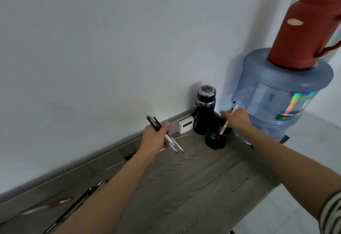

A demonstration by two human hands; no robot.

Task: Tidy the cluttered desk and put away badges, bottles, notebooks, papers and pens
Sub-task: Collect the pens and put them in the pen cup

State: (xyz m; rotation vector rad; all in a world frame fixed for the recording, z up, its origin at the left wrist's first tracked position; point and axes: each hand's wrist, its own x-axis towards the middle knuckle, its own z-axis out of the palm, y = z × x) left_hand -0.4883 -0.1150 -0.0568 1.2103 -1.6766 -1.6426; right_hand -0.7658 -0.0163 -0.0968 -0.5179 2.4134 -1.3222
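Note:
My left hand (155, 137) grips a bundle of pens (172, 141) above the grey wooden desk (184, 178), black caps up and tips pointing down to the right. My right hand (237, 119) pinches a pale pen (225, 126) whose lower end dips into the black pen cup (215, 139) at the desk's far right corner. Behind the cup stands a dark flask bottle (203, 112) against the wall. A red pen (48, 206) and a black pen (79, 200) lie on the desk at the near left, partly hidden by my left forearm.
A blue water jug (280, 93) with a red thermos (302, 27) on top stands just right of the desk. A small white device (186, 126) leans on the grey back ledge (92, 161). A thin rod (180, 137) lies near it. White wall behind.

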